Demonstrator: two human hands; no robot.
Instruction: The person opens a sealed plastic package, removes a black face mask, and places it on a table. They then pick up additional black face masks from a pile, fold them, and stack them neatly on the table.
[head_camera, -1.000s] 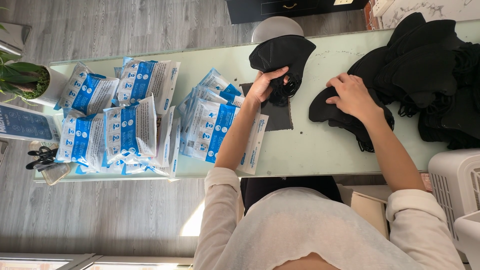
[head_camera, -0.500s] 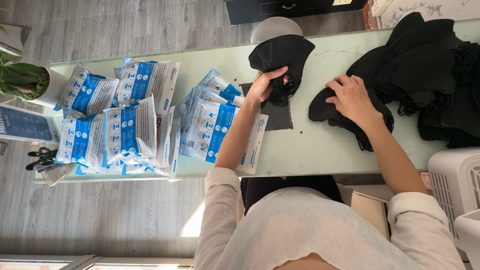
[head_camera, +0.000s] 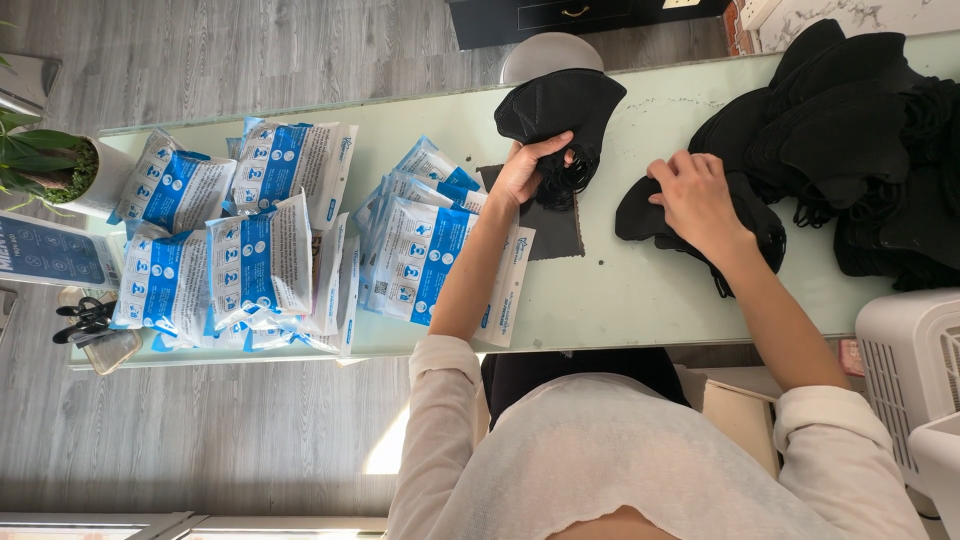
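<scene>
Little has changed since a moment ago: the left hand (head_camera: 528, 168) still grips a black mask (head_camera: 560, 112) at the far middle of the table (head_camera: 620, 290), fingers curled round its ear loops. The right hand (head_camera: 697, 197) stays pressed on another mask (head_camera: 640, 215), fingers bent, though whether it pinches it I cannot tell. The mask pile (head_camera: 860, 130) runs off the right edge. Blue-and-white packets (head_camera: 260, 250) overlap at the left, hiding each other.

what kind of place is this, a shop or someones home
Probably a home or small office used for packing by hand, not a shop floor. A pale green table holds a heap of black masks and blue and white packets; wood-look flooring and a potted plant sit alongside.
</scene>
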